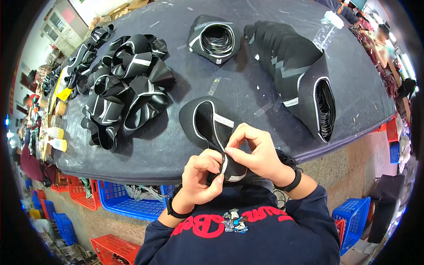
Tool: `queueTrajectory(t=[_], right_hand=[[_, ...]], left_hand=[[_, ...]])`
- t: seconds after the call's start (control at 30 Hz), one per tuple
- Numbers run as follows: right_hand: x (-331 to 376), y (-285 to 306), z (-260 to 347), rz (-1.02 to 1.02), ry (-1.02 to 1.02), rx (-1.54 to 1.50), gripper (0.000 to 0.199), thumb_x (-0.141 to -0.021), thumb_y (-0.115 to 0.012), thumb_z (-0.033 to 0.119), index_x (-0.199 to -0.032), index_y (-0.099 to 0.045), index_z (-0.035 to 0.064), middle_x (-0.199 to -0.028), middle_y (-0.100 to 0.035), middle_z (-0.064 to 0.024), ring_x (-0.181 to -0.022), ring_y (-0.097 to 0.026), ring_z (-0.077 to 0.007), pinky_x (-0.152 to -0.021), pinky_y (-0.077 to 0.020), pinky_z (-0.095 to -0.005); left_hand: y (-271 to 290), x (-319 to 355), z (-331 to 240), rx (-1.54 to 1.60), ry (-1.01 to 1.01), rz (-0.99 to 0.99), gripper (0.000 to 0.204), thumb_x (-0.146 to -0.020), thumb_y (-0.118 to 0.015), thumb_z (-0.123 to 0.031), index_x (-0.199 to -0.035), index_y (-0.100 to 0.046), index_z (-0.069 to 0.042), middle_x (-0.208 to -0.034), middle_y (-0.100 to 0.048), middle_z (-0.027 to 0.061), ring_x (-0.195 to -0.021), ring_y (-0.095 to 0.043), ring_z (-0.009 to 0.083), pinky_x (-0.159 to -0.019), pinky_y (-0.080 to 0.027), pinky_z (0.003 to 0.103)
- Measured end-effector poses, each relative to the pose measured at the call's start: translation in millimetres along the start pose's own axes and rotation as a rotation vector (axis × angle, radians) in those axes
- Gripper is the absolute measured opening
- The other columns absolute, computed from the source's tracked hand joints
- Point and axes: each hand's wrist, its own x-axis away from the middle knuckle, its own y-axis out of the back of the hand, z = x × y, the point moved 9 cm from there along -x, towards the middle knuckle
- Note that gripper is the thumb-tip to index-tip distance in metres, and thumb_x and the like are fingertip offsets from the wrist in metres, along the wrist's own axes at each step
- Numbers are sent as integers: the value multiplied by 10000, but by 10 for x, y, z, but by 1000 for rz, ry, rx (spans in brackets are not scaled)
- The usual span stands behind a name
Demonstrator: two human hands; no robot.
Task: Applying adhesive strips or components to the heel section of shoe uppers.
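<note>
At the table's near edge I hold a black shoe upper with white edging and a pale strip across it. My left hand pinches its white-lined edge from the left. On the right, my right hand pinches the same edge a little higher, thumb and forefinger together. The upper's far end rests on the table, and its near end hangs by my body. Whether a small thing sits between my fingertips, I cannot make out.
The dark table bears a loose heap of black uppers at left. A nested stack stands at the back, a longer nested row at right. Beside it stands a clear bottle. Blue and red crates stand below.
</note>
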Motion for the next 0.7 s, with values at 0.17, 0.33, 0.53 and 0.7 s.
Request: queueTrajectory(t=[0.17, 0.33, 0.53, 0.7], right_hand=[[1, 20, 64, 4, -15, -144, 91, -775, -675, 91, -849, -647, 46, -788, -592, -27, -738, -526, -115, -689, -400, -256], [11, -35, 159, 79, 36, -142, 84, -802, -675, 90, -861, -646, 38, -793, -573, -31, -735, -534, -123, -677, -422, -255], [6, -51, 172, 99, 18, -46, 86, -823, -671, 108, -829, -617, 42, -766, -539, -34, -708, -518, -144, -663, -419, -279], [20, -64, 390, 78, 207, 389, 98, -819, -657, 77, -809, -564, 50, -730, -518, -41, -677, -479, -171, -662, -399, -287]], left_hand=[[-24, -26, -5, -31, -4, 22, 290, -723, -555, 126, -936, -417, -16, -871, -503, 128, -828, -520, 213, -720, -440, 297], [-25, -25, -7, -53, -13, 11, 291, -717, -557, 124, -933, -419, -14, -876, -507, 132, -823, -518, 211, -720, -438, 295], [7, -18, 7, -66, -1, 0, 291, -709, -557, 126, -928, -425, -13, -858, -509, 126, -808, -527, 213, -717, -439, 295], [23, -13, 1, -102, -10, -10, 293, -698, -561, 129, -919, -432, -14, -840, -508, 113, -822, -536, 220, -710, -442, 301]])
